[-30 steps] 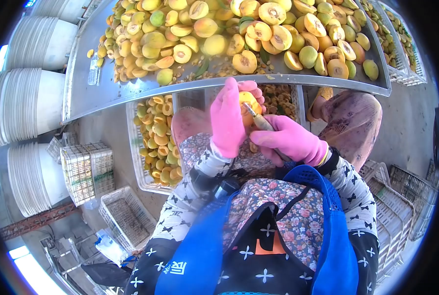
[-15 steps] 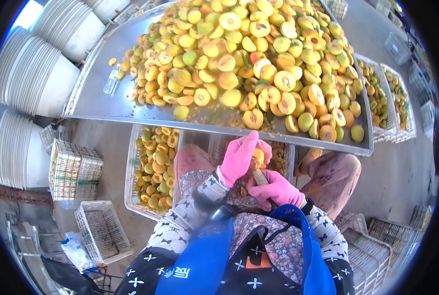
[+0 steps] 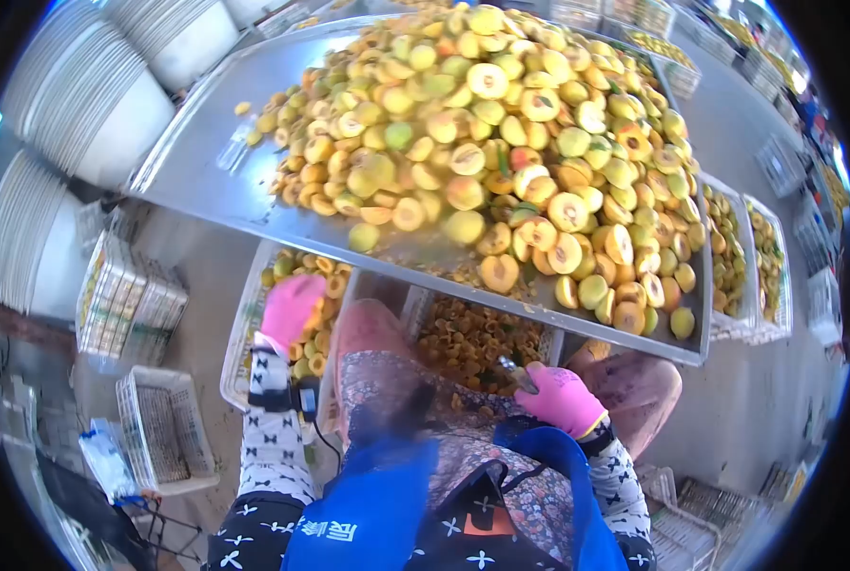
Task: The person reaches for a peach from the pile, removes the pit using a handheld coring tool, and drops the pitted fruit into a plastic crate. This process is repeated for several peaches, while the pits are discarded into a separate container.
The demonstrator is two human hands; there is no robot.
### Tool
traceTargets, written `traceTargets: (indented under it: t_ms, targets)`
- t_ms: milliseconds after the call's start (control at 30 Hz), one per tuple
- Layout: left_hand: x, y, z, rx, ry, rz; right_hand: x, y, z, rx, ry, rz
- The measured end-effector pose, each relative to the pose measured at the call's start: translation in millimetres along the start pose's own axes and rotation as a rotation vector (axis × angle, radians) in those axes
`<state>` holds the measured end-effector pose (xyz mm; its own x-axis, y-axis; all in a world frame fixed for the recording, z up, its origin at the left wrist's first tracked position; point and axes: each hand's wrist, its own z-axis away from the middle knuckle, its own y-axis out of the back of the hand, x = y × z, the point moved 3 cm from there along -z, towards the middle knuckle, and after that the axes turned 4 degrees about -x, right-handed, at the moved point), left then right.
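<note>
My left hand [image 3: 292, 312], in a pink glove, is over the crate [image 3: 233, 366] of peach halves at the left. Its fingers are curled, and the orange flesh of a peach half [image 3: 316, 314] shows at their inner side. My right hand [image 3: 566, 400], also pink-gloved, is closed round a short pitting tool [image 3: 520, 375] above my right thigh. The tool's metal tip points up and left, toward a crate of brown pits and scraps [image 3: 472, 338] between my knees.
A metal table [image 3: 196, 162] ahead bears a large heap of halved peaches [image 3: 501, 143] and a clear bottle [image 3: 236, 143]. White tub stacks [image 3: 111, 133] stand at the left, with an empty crate [image 3: 163, 428] below. Filled crates [image 3: 767, 266] stand at the right.
My left hand has moved from in front of me to the left crate with the peach half. My right hand, still on the tool, has shifted slightly right and down. The view has tilted.
</note>
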<state>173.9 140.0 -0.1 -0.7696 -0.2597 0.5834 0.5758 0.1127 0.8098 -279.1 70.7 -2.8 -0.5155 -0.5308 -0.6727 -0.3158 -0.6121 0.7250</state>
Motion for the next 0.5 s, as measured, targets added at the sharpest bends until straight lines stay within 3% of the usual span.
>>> traceTargets:
  t_ms: [33, 100, 167, 233, 300, 400, 500]
  targets:
    - [-28, 6, -4, 0.270, 0.258, 0.372, 4, -3, -2, 0.016, 0.015, 0.022]
    - [-24, 31, -9, 0.653, -0.028, -0.502, 4, -5, -8, 0.041, 0.086, 0.105]
    - [-6, 36, -36, 0.626, 0.239, 0.165, 9, -16, -7, 0.058, 0.185, 0.194]
    - [36, 15, -98, 0.523, -0.030, 0.095, 7, -18, -17, 0.017, 0.118, 0.122]
    - [75, 0, -142, 0.499, -0.420, -0.165, -5, -16, -15, 0.069, 0.097, 0.103]
    - [82, -26, -198, 0.215, -0.434, -0.374, 0, -16, -13, 0.060, -0.103, -0.036]
    - [95, -26, -216, 0.007, -0.247, -0.454, 9, -21, -10, 0.122, -0.198, -0.153]
